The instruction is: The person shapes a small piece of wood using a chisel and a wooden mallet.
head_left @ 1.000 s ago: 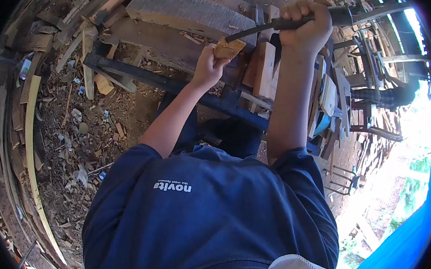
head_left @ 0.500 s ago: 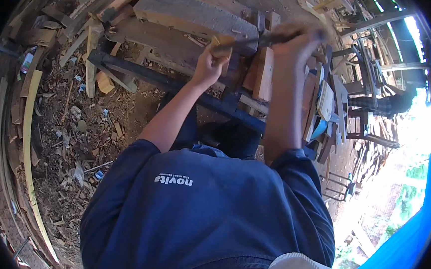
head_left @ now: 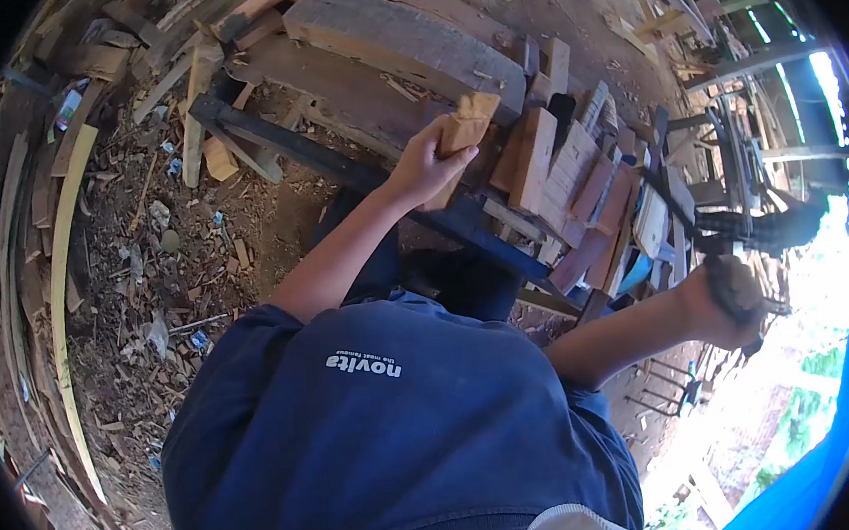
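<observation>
My left hand [head_left: 426, 169] is closed round a short wooden block [head_left: 471, 122], holding it tilted above the bench. The block's top end looks rough and chipped. Out to the right, away from the block, my right hand [head_left: 705, 306] is closed on a dark machete [head_left: 674, 206]. Its blade seems to point up and left from the fist, though it blends into the dark wood behind. Fingers of the right hand are partly hidden and blurred.
A thick plank [head_left: 399, 45] lies across the bench, whose dark beam [head_left: 288, 148] runs before me. Stacked wood offcuts [head_left: 566, 176] stand at the right. Wood chips and litter [head_left: 164, 273] cover the ground at left, beside a long pale strip [head_left: 63, 280].
My right hand has swung with the machete from beside the block down and out to the right. The left hand still grips the block, now slightly farther right in view.
</observation>
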`<state>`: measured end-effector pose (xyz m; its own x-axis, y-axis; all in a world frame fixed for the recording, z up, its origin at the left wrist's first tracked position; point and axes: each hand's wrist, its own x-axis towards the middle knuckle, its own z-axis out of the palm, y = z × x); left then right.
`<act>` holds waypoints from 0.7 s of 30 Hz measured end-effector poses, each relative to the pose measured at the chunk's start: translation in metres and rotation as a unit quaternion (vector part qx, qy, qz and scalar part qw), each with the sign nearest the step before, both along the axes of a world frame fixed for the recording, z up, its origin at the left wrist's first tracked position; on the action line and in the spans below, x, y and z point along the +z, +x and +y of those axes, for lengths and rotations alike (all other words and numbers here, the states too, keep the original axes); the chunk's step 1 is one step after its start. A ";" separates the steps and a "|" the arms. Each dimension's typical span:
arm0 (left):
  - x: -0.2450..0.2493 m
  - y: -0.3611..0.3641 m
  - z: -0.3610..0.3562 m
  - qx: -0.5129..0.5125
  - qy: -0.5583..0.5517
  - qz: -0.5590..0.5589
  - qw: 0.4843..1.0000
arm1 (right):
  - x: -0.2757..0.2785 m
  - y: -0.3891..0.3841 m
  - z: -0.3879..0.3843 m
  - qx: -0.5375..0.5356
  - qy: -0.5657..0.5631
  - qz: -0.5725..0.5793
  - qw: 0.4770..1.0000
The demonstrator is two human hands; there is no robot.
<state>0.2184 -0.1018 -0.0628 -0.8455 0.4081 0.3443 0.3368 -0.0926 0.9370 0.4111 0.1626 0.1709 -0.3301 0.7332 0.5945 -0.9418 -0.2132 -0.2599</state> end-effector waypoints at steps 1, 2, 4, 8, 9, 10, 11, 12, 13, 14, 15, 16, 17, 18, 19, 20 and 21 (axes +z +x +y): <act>0.004 0.004 0.002 -0.007 -0.001 0.002 1.000 | -0.010 0.005 -0.019 -0.059 -0.026 -0.046 0.997; 0.013 0.009 0.002 -0.071 0.078 -0.161 0.981 | -0.017 0.008 -0.035 -0.117 -0.053 -0.092 0.987; 0.019 0.016 0.003 -0.137 0.148 -0.317 0.927 | -0.035 0.019 -0.040 -0.130 -0.080 -0.136 0.979; 0.021 0.022 0.004 -0.186 0.130 -0.371 0.900 | -0.051 0.027 -0.057 -0.163 -0.126 -0.232 0.951; 0.021 0.024 0.004 -0.209 0.122 -0.368 0.898 | -0.052 0.028 -0.060 -0.182 -0.145 -0.258 0.938; 0.020 0.027 0.004 -0.213 0.119 -0.367 0.897 | -0.055 0.031 -0.062 -0.153 -0.150 -0.277 0.937; 0.023 0.034 0.003 -0.214 0.107 -0.358 0.903 | -0.060 0.033 -0.061 -0.157 -0.153 -0.274 0.936; 0.026 0.040 0.000 -0.215 0.094 -0.349 0.907 | -0.065 0.034 -0.059 -0.144 -0.102 -0.338 0.924; 0.028 0.046 -0.002 -0.222 0.087 -0.348 0.907 | -0.070 0.035 -0.058 -0.132 -0.053 -0.400 0.905; 0.031 0.051 -0.005 -0.210 0.050 -0.268 0.939 | -0.075 0.034 -0.065 -0.154 0.008 -0.441 0.884; 0.038 0.058 -0.007 -0.199 0.015 -0.184 0.963 | -0.077 0.032 -0.074 -0.164 -0.002 -0.438 0.884; 0.045 0.066 -0.009 -0.188 0.020 -0.165 0.968 | -0.078 0.029 -0.084 -0.156 0.078 -0.504 0.846; 0.053 0.072 -0.010 -0.201 0.011 -0.163 0.966 | -0.080 0.025 -0.094 -0.144 0.155 -0.566 0.797; 0.060 0.077 -0.012 -0.135 -0.037 -0.079 0.987 | -0.086 0.017 -0.102 -0.127 0.176 -0.561 0.799; 0.068 0.080 -0.015 -0.067 -0.082 0.010 0.994 | -0.092 0.005 -0.109 -0.108 0.199 -0.555 0.801; 0.076 0.081 -0.018 -0.076 -0.090 0.015 0.993 | -0.096 -0.008 -0.116 -0.098 0.184 -0.570 0.795; 0.085 0.082 -0.021 -0.029 -0.100 0.036 0.994 | -0.099 -0.023 -0.118 -0.087 0.169 -0.583 0.790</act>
